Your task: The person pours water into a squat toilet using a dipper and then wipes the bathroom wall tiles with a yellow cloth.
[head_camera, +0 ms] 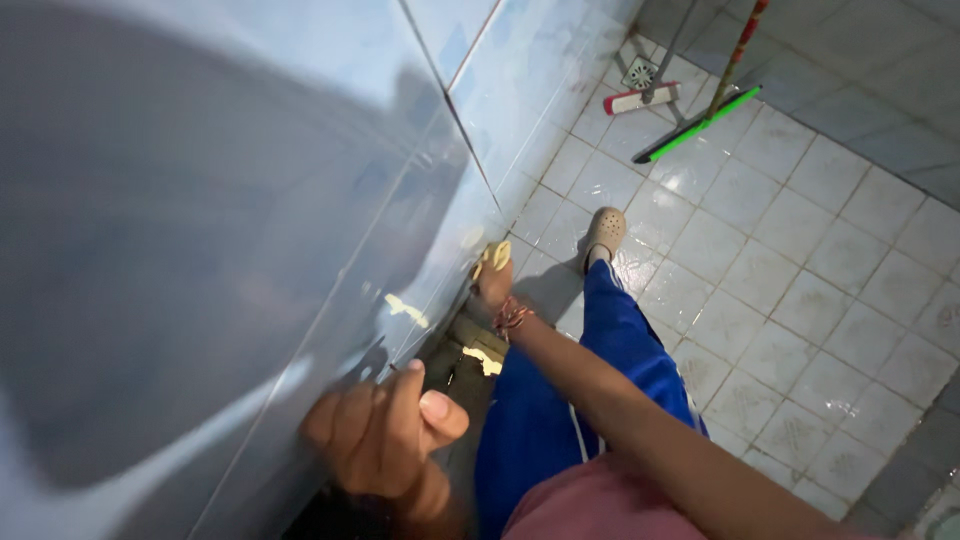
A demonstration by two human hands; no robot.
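My right hand [493, 283] reaches down and presses a yellow sponge [492, 257] against the lower part of the blue tiled wall [300, 200], near the floor. A red thread band circles that wrist. My left hand [385, 435] rests against the same wall closer to me, fingers curled with the thumb out, and I cannot see anything in it. Below are my blue trousers [560, 400] and a beige clog [605, 232] on the wet floor.
White floor tiles [780, 270] look wet and shiny. A green-edged squeegee [697, 124] and a red-and-white flat mop [640, 98] lie at the far end by a floor drain [639, 71]. Dirt shows at the wall's base [470, 350].
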